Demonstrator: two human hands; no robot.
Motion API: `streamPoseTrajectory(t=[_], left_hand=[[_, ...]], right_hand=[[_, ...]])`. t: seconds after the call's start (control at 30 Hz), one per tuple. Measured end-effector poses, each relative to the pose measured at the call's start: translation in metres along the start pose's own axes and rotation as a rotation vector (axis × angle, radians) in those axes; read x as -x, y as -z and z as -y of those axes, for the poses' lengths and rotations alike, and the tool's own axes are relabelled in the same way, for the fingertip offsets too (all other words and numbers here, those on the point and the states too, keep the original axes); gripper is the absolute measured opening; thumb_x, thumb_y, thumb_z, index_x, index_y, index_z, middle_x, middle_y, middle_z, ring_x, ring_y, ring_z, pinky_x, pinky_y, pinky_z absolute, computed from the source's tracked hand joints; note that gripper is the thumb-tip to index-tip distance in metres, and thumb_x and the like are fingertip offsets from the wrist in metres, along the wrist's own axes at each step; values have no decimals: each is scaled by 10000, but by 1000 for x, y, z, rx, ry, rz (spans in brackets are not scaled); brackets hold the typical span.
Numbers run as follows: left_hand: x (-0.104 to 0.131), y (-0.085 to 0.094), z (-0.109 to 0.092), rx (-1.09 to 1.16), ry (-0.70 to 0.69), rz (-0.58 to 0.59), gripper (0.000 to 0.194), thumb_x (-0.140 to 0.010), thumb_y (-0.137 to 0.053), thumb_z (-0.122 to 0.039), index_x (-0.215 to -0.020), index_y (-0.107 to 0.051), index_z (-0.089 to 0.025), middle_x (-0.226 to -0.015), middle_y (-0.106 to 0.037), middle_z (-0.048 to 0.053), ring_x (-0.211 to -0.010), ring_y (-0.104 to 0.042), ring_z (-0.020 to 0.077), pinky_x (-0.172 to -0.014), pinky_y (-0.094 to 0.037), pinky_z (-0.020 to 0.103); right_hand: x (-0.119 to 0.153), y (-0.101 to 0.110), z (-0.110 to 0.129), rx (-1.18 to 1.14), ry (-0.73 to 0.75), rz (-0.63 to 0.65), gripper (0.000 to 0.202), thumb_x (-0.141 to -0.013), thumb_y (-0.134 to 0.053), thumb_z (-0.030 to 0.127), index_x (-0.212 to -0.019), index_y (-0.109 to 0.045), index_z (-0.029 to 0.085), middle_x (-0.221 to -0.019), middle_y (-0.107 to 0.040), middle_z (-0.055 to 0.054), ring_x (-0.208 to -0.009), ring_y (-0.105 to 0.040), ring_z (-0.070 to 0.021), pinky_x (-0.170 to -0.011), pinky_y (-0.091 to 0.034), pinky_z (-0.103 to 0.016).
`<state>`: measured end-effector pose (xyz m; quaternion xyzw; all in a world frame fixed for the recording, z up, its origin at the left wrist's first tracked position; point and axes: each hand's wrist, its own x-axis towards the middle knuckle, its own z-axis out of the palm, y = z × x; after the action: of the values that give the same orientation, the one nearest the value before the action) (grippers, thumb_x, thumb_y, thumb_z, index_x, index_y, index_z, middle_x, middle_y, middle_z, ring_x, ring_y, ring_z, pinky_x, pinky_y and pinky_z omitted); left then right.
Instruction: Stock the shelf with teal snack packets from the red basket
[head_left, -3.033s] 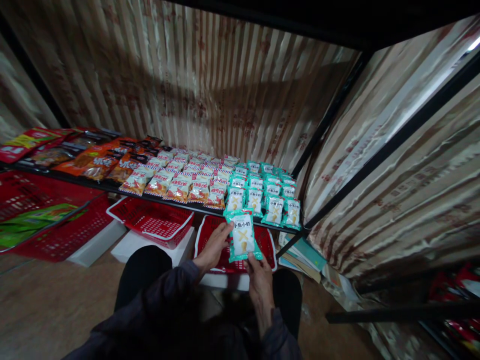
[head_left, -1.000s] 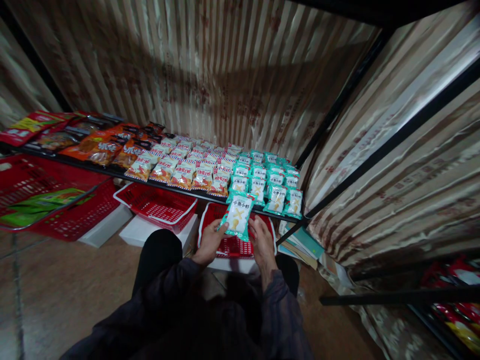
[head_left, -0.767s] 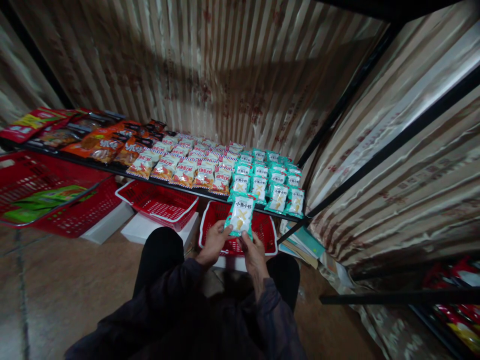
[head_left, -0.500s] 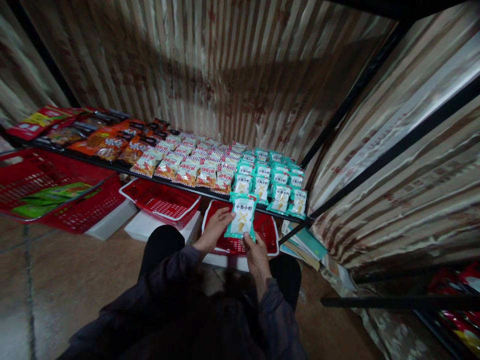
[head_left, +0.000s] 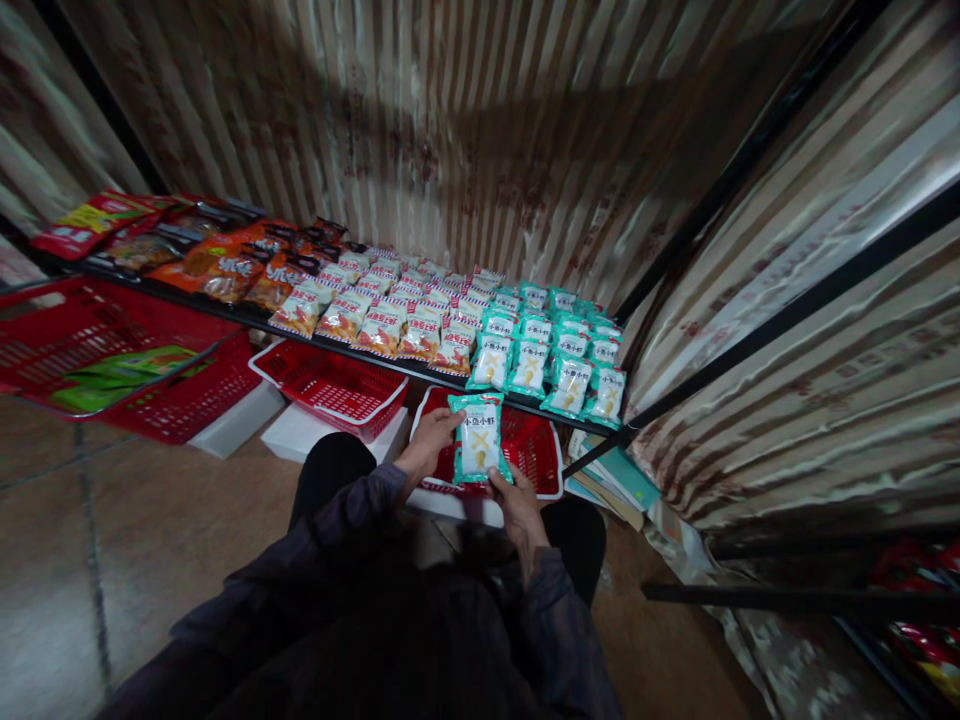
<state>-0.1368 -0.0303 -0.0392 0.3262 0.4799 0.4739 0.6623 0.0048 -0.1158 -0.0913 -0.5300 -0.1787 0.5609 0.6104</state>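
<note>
Between my two hands is a teal and white snack bag [head_left: 480,437], held face up over a red basket. My left hand [head_left: 430,440] pinches its upper left edge. At the lower right corner my right hand [head_left: 519,500] grips it with the thumb on the front. Matching teal snack bags [head_left: 530,365] stand in rows at the right end of the low shelf [head_left: 442,378]. Left of them are rows of white and orange snack bags [head_left: 382,325]. The red basket [head_left: 536,450] under the held bag is partly hidden by it and my hands.
Another red basket [head_left: 330,375] sits on a white box [head_left: 289,440]; a larger red basket [head_left: 150,420] at left holds green packets [head_left: 124,372]. Orange bags [head_left: 232,275] lie on the shelf's left part. Black frame bars [head_left: 795,300] and striped curtain [head_left: 420,130] enclose the shelf. Books [head_left: 619,475] lie at right.
The held snack bag has come slightly down, away from the shelf's front edge, with both hands still on it. The camera view has shifted a little.
</note>
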Motion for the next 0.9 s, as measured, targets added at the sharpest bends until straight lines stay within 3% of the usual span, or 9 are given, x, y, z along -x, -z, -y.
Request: streamPoseTrajectory(t=[0.33,0.57,0.8,0.9], left_hand=[[-6,3,14,36,-84,-98,417,-545,-824,-445,-676,-529,-182,-643,-599,-29,-602,-560,113,-620,-432,252],[-6,0,13,47,-96,-97,381,-568,-803,-426,-741,-578,-171,-712,-661,9,-655,-600,131,-637,-452,258],[-6,-1,8,76,-97,-79,380,-562,-820,-412,-726,-584,-163,-726,-674,20,-698,-623,148,-648,-469,265],[-5,-2,6,57,-87,-100,378,-570,-822,-419,-713,-580,-166,-700,-664,10,-679,-620,144,-627,-457,257]], right_hand=[[-5,1,-4,-58,91,-70,334,-512,-869,302,-764,-684,186,-659,-687,38,-542,-592,-80,-520,-493,-181],[-3,-7,2,-95,130,-152,350,-518,-845,335,-779,-671,177,-710,-709,21,-548,-582,-78,-518,-471,-185],[8,-15,8,-160,87,-58,397,-538,-865,358,-856,-680,208,-945,-753,-34,-818,-693,-153,-694,-561,-260],[9,-15,7,-130,46,16,390,-537,-872,374,-829,-686,195,-928,-754,-50,-807,-698,-168,-715,-578,-297]])
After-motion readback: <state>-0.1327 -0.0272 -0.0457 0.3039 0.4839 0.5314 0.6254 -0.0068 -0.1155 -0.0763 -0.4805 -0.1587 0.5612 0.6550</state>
